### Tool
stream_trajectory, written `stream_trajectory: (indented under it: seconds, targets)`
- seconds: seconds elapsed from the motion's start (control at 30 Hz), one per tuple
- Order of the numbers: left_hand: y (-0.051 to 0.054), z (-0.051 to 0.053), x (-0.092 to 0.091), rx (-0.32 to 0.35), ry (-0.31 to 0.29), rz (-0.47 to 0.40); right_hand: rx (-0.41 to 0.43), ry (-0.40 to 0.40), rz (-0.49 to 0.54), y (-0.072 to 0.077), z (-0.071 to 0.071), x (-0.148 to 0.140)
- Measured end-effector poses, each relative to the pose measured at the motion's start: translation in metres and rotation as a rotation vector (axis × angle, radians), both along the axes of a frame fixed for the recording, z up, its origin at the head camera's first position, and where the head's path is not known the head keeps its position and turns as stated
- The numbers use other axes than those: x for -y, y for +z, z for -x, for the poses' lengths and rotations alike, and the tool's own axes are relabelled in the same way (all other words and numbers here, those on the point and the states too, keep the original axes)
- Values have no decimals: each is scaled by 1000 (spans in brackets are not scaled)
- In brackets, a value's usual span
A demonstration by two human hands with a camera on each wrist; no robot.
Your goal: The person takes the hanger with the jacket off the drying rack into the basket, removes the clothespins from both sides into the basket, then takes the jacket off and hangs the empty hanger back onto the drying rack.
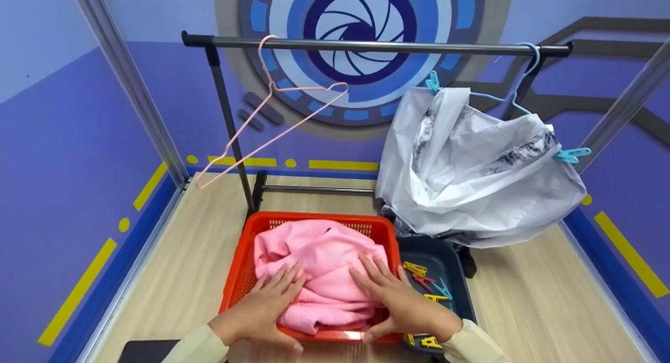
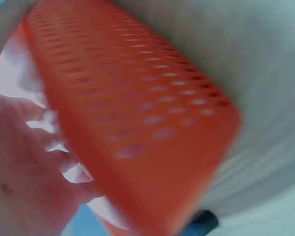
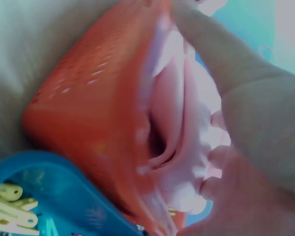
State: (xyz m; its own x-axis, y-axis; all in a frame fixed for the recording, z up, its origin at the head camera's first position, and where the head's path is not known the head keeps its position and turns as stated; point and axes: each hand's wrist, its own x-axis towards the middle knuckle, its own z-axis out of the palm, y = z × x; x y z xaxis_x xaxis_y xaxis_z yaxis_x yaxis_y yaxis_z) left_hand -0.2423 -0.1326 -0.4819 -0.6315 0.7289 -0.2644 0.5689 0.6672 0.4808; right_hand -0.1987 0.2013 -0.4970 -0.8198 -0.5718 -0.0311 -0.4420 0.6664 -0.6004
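Observation:
A bunched-up pink cloth (image 1: 335, 253) lies inside a red plastic basket (image 1: 320, 215) with slotted walls. My left hand (image 1: 267, 308) rests on the cloth's left side, fingers spread and thumb towards the basket's near rim. On the opposite side, my right hand (image 1: 403, 303) touches the cloth with its fingers apart, its thumb by the near rim. In the left wrist view, the blurred basket wall (image 2: 132, 98) stands beside the left hand (image 2: 24, 172). Folds of the pink cloth (image 3: 169, 103) show next to the right hand (image 3: 265, 142) in the right wrist view.
A dark tray (image 1: 460, 279) of several coloured clothespins (image 1: 416, 268) stands right of the basket. Behind is a rack's metal bar (image 1: 366, 46), bearing a bare pink hanger (image 1: 272, 143) and a blue hanger (image 1: 510, 98) with a white garment (image 1: 471, 179) clipped by turquoise pins. A black object (image 1: 146, 351) lies front left.

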Motion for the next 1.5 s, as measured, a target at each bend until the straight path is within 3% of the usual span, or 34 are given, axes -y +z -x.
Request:
stream_trajectory:
  seconds: [0.1, 0.27, 0.47, 0.57, 0.7, 0.83, 1.0, 1.33, 1.5]
  targets:
    - [11, -3, -5, 18, 52, -46, -24, -49, 91, 6, -2, -7]
    - [24, -3, -14, -100, 109, -166, -176, -202, 238, 17, -1, -29]
    - [36, 5, -31, -258, 146, -323, -492, -558, 423, 25, 3, -74]
    - [42, 12, -42, -294, 154, -385, -565, -717, 512, 30, 2, -95]
    - [49, 19, -56, -310, 169, -473, -507, -836, 571, 30, -3, -113]
    - [52, 24, -68, -309, 190, -547, -462, -865, 555, 22, -7, -120]
    - [54, 30, -82, -308, 208, -616, -483, -936, 548, 22, -11, -130]
    - [61, 41, -112, -157, 287, -679, -623, -1147, 577, 33, -18, -151]
    - [63, 43, -130, -112, 278, -702, -607, -1227, 594, 37, -21, -156]
